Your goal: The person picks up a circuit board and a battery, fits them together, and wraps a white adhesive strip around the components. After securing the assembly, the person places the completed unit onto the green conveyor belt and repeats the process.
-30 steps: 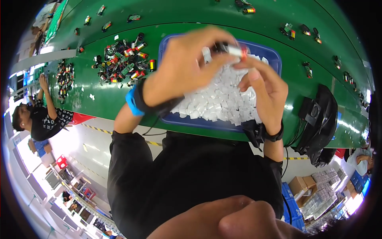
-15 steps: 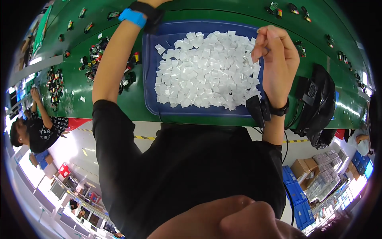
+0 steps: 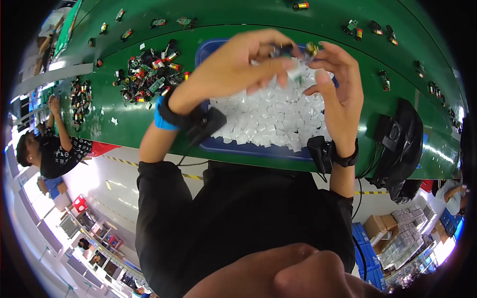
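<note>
Above a blue tray (image 3: 248,147) heaped with small white square pieces (image 3: 268,119), my two hands come close together. My left hand (image 3: 238,67) is closed around a small circuit-board assembly (image 3: 283,49), dark with a greenish part, largely hidden by the fingers and smeared by motion. A gold-coloured end (image 3: 312,48) shows between the hands, by the right fingertips. My right hand (image 3: 343,87) is curved, fingers and thumb apart, beside the assembly; whether it touches it is unclear. Both wrists wear black bands with dark devices, the left also a blue band.
A pile of circuit boards with batteries (image 3: 151,74) lies left of the tray on the green table (image 3: 198,32). More units are scattered at the back and right. A black bag (image 3: 400,144) and cables lie to the right. Another person (image 3: 54,149) works at far left.
My left hand has come back from beyond the far edge of view to above the tray, now with the assembly in it. My right hand's fingers have spread from a near pinch.
</note>
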The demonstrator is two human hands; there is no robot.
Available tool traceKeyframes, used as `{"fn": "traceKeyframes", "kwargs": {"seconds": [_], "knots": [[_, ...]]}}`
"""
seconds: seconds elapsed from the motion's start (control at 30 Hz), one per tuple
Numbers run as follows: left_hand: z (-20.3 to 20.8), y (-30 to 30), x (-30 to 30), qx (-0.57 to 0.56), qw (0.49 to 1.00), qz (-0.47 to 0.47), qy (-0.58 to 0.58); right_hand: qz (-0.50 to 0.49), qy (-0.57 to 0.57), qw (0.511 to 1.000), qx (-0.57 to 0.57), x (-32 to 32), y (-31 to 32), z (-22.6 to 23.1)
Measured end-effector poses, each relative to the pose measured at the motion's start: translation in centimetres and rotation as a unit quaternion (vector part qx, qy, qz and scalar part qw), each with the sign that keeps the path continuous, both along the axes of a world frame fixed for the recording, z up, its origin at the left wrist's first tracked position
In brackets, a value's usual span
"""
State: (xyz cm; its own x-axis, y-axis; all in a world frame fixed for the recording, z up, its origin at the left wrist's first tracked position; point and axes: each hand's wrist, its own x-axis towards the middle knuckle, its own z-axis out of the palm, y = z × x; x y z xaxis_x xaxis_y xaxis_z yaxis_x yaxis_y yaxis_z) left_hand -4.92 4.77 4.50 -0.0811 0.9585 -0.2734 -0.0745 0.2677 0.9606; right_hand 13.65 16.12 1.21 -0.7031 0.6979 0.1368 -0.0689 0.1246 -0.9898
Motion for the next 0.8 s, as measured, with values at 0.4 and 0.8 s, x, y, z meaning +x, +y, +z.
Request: {"fn": "traceKeyframes", "kwargs": {"seconds": [0.4,0.8], "knots": [[-3.5,-2.4,3.3,0.121,0.984,0.095,-0.087,0.068,-0.044,0.995,-0.053,0.3,-0.2,-0.3],[-4.2,-2.9,3.9,0.17,0.972,0.092,0.135,0.088,-0.064,0.991,0.073,0.6,-0.4,-0.6]]}}
